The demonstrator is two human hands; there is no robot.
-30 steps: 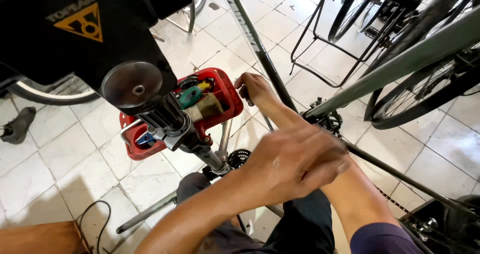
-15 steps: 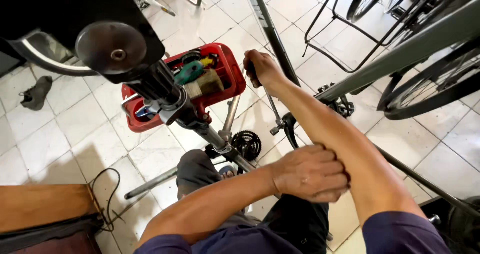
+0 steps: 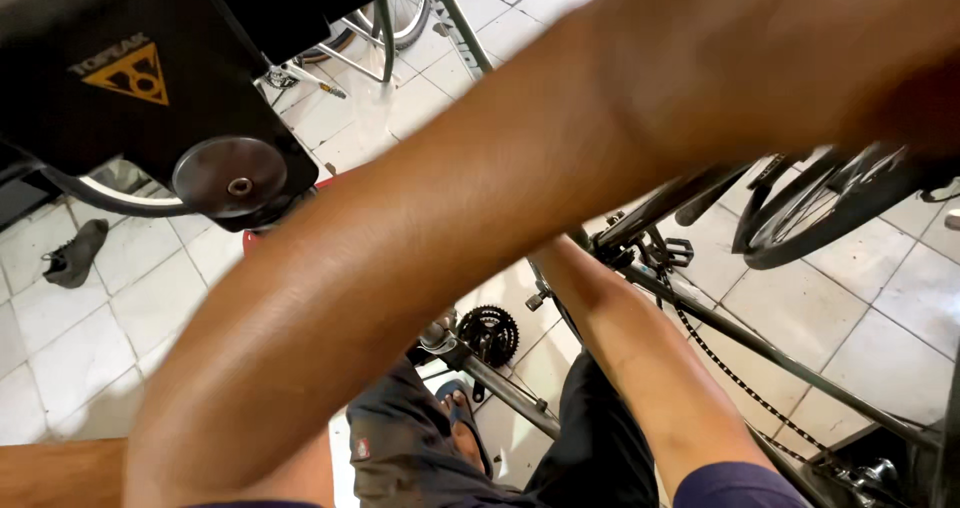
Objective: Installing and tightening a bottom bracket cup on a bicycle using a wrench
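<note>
My left forearm (image 3: pixel 430 258) is raised close to the camera and crosses the whole view from lower left to upper right. My left hand (image 3: pixel 850 58) is a blur at the top right edge, and its fingers cannot be made out. My right forearm (image 3: pixel 630 348) reaches from the lower right toward the bicycle frame (image 3: pixel 760 353); the right hand is hidden behind the left forearm. Below the arms are the black chainrings (image 3: pixel 488 333), a pedal (image 3: pixel 665 253) and the chain (image 3: pixel 740 383).
A black repair-stand clamp head (image 3: pixel 230 183) hangs at upper left, with a sliver of a red toolbox (image 3: pixel 250 240) under it. A bicycle wheel (image 3: pixel 800 233) stands at right. A dark shoe (image 3: pixel 75 253) lies on the tiled floor (image 3: pixel 120 308). A wooden surface (image 3: pixel 60 473) is at bottom left.
My left arm has lifted off the right forearm and swung up across the camera, covering the toolbox and my right hand. The view has tilted and shifted.
</note>
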